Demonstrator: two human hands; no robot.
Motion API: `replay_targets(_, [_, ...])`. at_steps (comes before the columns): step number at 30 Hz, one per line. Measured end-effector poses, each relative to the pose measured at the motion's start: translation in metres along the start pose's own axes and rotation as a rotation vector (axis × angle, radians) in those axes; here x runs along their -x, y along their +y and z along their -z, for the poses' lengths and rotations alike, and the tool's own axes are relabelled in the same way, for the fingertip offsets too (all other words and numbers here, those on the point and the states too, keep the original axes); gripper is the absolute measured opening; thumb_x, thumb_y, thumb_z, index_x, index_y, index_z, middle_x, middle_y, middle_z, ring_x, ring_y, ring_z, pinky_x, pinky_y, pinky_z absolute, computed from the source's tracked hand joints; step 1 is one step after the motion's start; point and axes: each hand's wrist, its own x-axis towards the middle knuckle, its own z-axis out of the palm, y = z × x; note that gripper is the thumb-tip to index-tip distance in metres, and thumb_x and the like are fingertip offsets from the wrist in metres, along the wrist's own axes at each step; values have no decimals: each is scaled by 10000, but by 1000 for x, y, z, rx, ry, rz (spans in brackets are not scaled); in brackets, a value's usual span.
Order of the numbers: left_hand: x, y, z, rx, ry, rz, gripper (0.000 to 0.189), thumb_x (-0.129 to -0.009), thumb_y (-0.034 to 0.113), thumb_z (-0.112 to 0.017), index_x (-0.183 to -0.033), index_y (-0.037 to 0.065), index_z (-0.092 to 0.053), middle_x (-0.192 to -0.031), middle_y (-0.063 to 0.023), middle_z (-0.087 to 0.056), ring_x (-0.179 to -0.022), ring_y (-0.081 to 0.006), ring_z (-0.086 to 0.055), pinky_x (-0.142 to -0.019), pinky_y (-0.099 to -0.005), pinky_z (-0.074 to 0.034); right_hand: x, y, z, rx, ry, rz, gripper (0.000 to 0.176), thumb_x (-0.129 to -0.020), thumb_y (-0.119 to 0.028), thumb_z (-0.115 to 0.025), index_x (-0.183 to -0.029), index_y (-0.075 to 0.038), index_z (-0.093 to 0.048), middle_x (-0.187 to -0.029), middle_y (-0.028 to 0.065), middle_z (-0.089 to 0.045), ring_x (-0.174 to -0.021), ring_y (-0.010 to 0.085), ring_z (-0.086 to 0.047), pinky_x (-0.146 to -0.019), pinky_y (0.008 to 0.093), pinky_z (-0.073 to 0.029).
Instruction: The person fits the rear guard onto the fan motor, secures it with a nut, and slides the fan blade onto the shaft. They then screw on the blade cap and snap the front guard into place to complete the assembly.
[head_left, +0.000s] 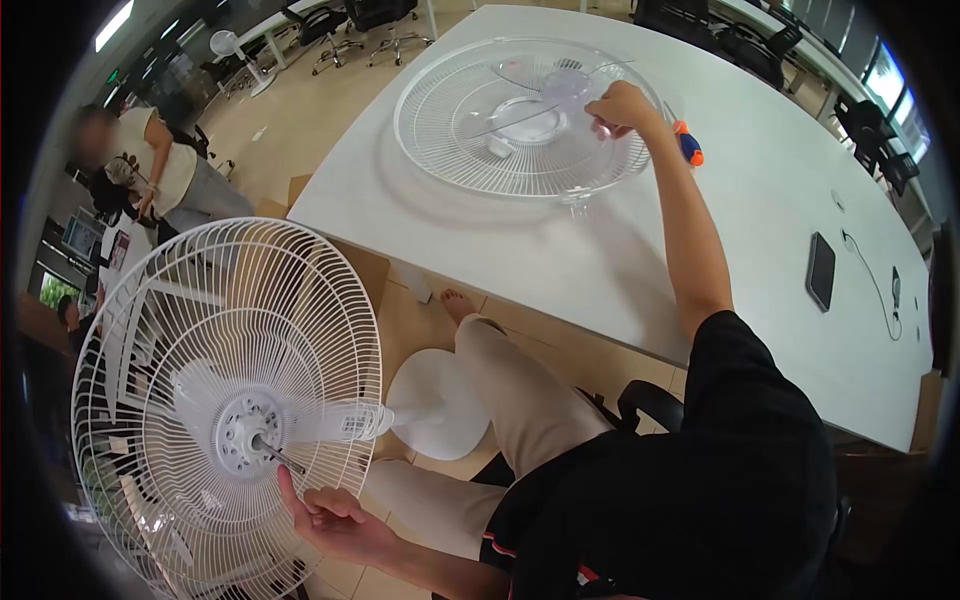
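My right hand (622, 110) is closed on the clear plastic fan blade (568, 88), close to its hub. Under the blade, the round white front grille (440, 150) lies flat on the table. Lower left stands a pedestal fan with its white rear grille (310, 290) facing me. From the motor plate at its centre sticks a bare metal shaft (278, 454). My left hand (340, 522) has its index finger stretched out at the shaft's tip, with the other fingers loosely bent and nothing held. The fan's round white base (438, 405) rests on the floor beside my leg.
On the white table (560, 265) are an orange-and-blue handled tool (688, 143), a dark phone (820, 271) and a thin cable (880, 290). A cardboard box (365, 275) sits behind the fan. Another person (185, 165) stands at the left; office chairs (380, 15) are farther back.
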Motion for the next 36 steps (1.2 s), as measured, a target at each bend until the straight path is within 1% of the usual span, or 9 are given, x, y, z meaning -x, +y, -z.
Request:
replay_targets(4, [-1,0,6,-34,-19,-19,534,-1043,250,-332,-1430,-93,-467,-563,11,-420,-406,-50,-315,-405,-183,-233,0,-6,-4,-297,105,117,294,-893,-210,-638,-824,49,-759,-738,110,-756,-613,172,-721,-603,290,-604])
replay_targets(8, [-1,1,11,-23,4,-32,520,-1020,223,-368,-1428,-70,-501,-600,14,-355,-424,-61,-267,-381,-197,-234,25,-40,16,-436,271,263,303,-939,-219,-634,-930,60,-752,-800,117,-766,-660,167,-733,-654,288,-605])
replay_targets(12, [-2,1,14,-31,49,-18,501,-1007,224,-402,-1403,-52,-540,-606,16,-354,-419,-59,-260,-380,-191,-216,55,-75,41,-693,478,535,330,-1001,-254,-617,-1069,55,-710,-974,122,-767,-872,188,-754,-760,280,-592])
replay_targets(16, [3,12,11,11,26,43,462,-990,224,-452,-1334,-48,-596,-611,32,-367,-477,-60,-309,-450,-189,-270,98,-102,55,-914,302,563,311,-1020,-238,-609,-1166,28,-672,-1047,123,-756,-943,207,-745,-796,306,-588])
replay_targets(25, [20,35,1,-29,63,10,516,-983,260,-526,-1360,-91,-550,-601,31,-386,-482,-85,-329,-487,-223,-266,136,-129,50,-1000,348,852,228,-1020,-143,-592,-1123,43,-673,-966,138,-752,-829,196,-748,-707,268,-567])
replay_targets(28, [17,30,27,-182,-59,-70,459,-994,255,-514,-1327,-51,-592,-671,-3,-501,-575,-114,-476,-560,-254,-375,157,-137,46,-987,205,920,203,-1008,-126,-606,-1097,42,-674,-931,136,-750,-772,185,-737,-647,268,-552])
replay_targets(31, [27,35,13,-432,199,-335,430,-980,236,-483,-1261,-56,-627,-673,2,-477,-583,-88,-396,-570,-235,-355,175,-145,41,-936,30,997,157,-984,-85,-622,-1045,51,-670,-874,122,-737,-724,176,-719,-580,263,-523])
replay_targets(35, [40,44,19,-453,57,-606,455,-968,283,-509,-1176,-99,-642,-961,-137,-657,-841,-196,-569,-860,-362,-462,205,-157,13,-803,-141,1156,129,-942,-34,-638,-1010,69,-675,-840,108,-725,-705,168,-706,-581,252,-521])
replay_targets(36, [45,46,19,-420,16,-536,507,-919,338,-584,-1165,-101,-652,-960,-140,-681,-885,-240,-595,-926,-405,-444,215,-164,4,-776,-172,1199,121,-927,-17,-643,-996,74,-682,-831,106,-724,-695,164,-701,-586,252,-523])
